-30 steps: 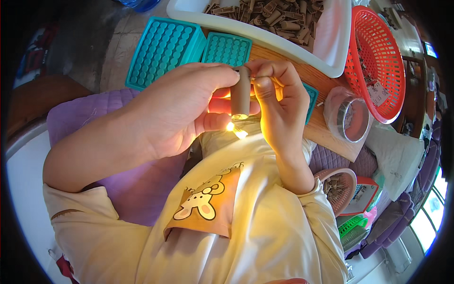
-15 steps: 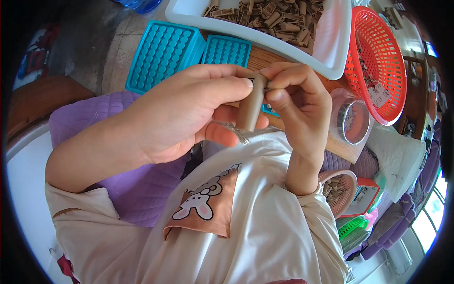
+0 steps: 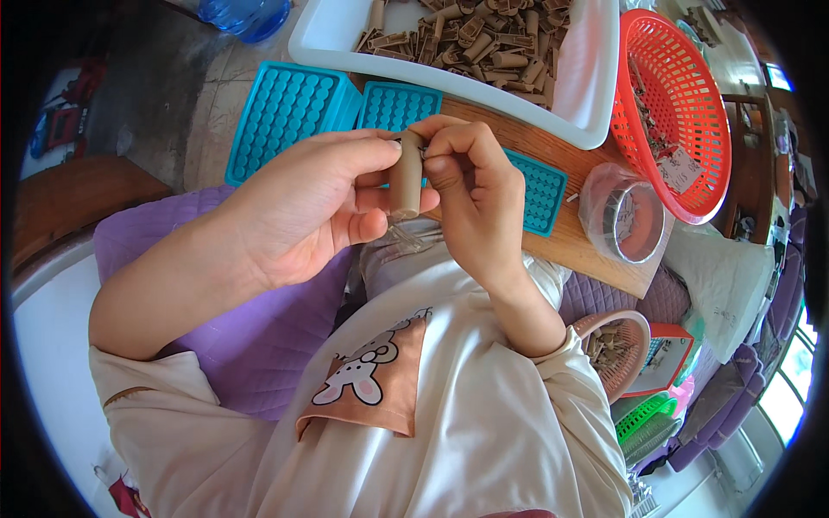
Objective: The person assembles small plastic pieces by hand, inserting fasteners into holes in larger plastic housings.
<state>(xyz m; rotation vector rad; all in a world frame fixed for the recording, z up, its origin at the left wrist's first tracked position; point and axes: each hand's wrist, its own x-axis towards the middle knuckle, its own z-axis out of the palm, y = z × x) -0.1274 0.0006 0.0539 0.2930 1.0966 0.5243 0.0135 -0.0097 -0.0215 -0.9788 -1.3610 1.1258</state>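
Two-handed work at the upper end of a brown cylinder (image 3: 406, 186) goes best, I judge, with the piece kept rigid by one side while only the other moves: the left hand (image 3: 302, 194) grasps it, thumb on its upper side and fingers behind, while the right hand (image 3: 477, 194) has thumb and forefinger pinched at a small dark part (image 3: 423, 152) on its upper right, too small to identify. A light pinch square to the side seems wise, and the thin pale strands (image 3: 406, 237) below the lower end are best left loose, clear of the fingers. The cylinder is in the air above the person's lap, just short of the worktop (image 3: 587, 255), near the turquoise tray (image 3: 537, 195) and well apart from the brown pieces (image 3: 501, 45) in the white tub (image 3: 594, 82). Compared with a second ago, the bright glow under the cylinder is gone; against half a second ago, the cylinder and both hands appear farther left and the cylinder leans less, while the turquoise tray beyond the right hand, mostly covered then, shows plainly
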